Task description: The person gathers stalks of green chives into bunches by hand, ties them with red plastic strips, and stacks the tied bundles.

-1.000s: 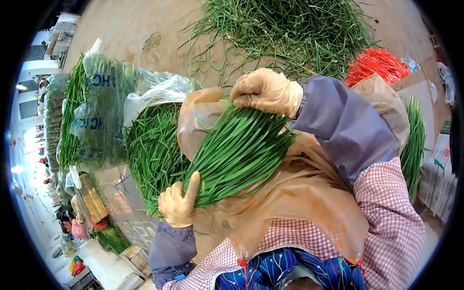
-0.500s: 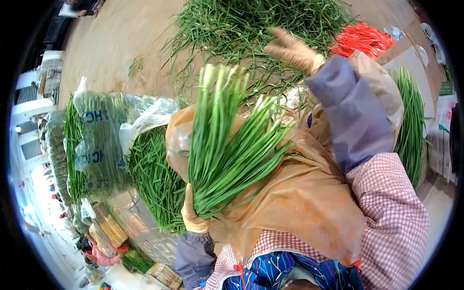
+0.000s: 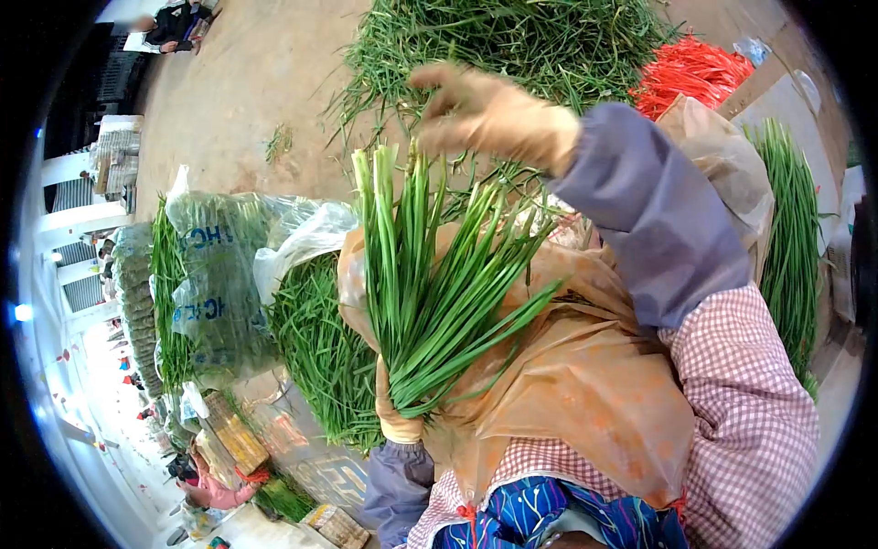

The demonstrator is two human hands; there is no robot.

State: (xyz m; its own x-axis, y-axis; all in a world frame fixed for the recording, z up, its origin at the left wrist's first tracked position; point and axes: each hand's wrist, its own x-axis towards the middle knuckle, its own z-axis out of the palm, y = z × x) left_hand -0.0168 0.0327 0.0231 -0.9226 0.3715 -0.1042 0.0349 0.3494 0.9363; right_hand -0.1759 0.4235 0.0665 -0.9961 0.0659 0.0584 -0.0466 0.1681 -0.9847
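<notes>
My gloved left hand (image 3: 395, 414) is closed around the leafy lower end of a bunch of garlic chives (image 3: 430, 302). The pale stem ends of the bunch point up and away from me. Just above those ends is my gloved right hand (image 3: 457, 110), slightly blurred, its fingers apart and nothing plainly in them. An orange-brown plastic apron (image 3: 585, 384) covers my lap beneath the bunch.
A heap of loose green leaves (image 3: 512, 55) lies ahead on the floor. Red ties (image 3: 690, 78) are piled at its right. More chives (image 3: 791, 247) lie at far right. Bagged chives (image 3: 219, 284) and loose greens (image 3: 329, 348) stand left. A person (image 3: 174, 27) sits far back.
My right hand has swung left from over the leaf heap to the stem ends. The bunch stays in my left hand; the whole view has shifted slightly right.
</notes>
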